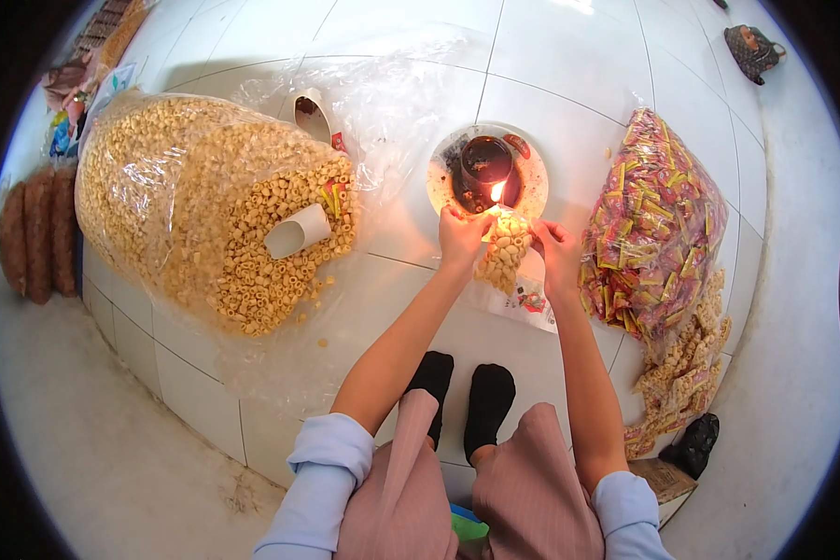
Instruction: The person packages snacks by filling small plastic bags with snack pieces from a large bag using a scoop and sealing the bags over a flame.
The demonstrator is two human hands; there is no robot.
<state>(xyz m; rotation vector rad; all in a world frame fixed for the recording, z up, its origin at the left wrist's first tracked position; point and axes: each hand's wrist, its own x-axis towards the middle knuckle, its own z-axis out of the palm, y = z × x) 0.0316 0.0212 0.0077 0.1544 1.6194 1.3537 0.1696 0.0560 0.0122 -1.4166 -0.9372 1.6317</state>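
Note:
Between my two hands hangs a small clear plastic bag point(503, 254) filled with pale ring-shaped snacks. My left hand point(461, 235) pinches one top corner of it, and my right hand point(556, 247) pinches the other. The bag's upper edge is right at a small flame point(497, 191). That flame burns at the near rim of a dark round burner point(486, 161), which stands on a sooty plate point(534, 177). Below the bag, a flat printed packet point(532, 301) lies on the tiles.
A huge clear sack of ring snacks point(173, 187) lies open at left, with a white scoop point(298, 231) in it. Another scoop point(312, 114) rests behind. At right stand a bag of red-yellow sachets point(649, 224) and several filled snack packs point(686, 378). A black plastic bag point(693, 446) sits nearby.

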